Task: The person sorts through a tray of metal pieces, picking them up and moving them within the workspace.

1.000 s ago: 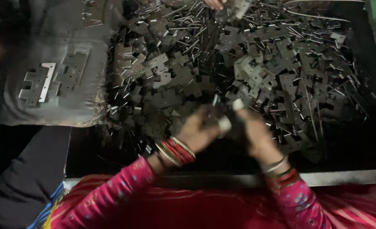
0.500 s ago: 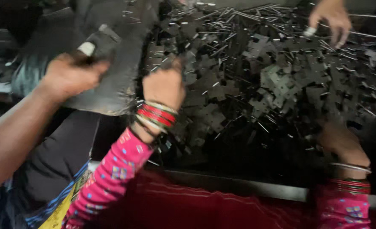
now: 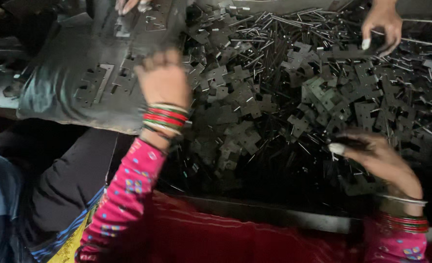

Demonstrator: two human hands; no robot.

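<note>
The heap of dark notched metal plates (image 3: 294, 92) filled the tray, mixed with thin metal pins (image 3: 274, 22) lying every which way, thickest toward the far edge. My right hand (image 3: 377, 158) hung low over the near right part of that heap, wrist toward the tray's near rim (image 3: 274, 214), fingers (image 3: 345, 146) stretched leftward and loosely together, the tips just above the plates. Whether they were pinching a piece I cannot tell; the blur and the dark hid it. The nearest plates lay directly under and just left of those fingertips, flat, with their long sides running in no single direction.

My left hand (image 3: 163, 80) was up at the left edge of the heap, back of the hand toward me, fingers curled down and out of sight where the plates met a dark grey sheet (image 3: 69, 102). A few plates (image 3: 104, 83) lay flat on that sheet, just left of the hand, so the left hand was the nearer one to them and the right hand nearer to the bulk of the pile.

Beyond, another person's hand (image 3: 382, 24) reached in at the far right corner, and other fingers (image 3: 128, 5) touched the sheet's far edge.
</note>
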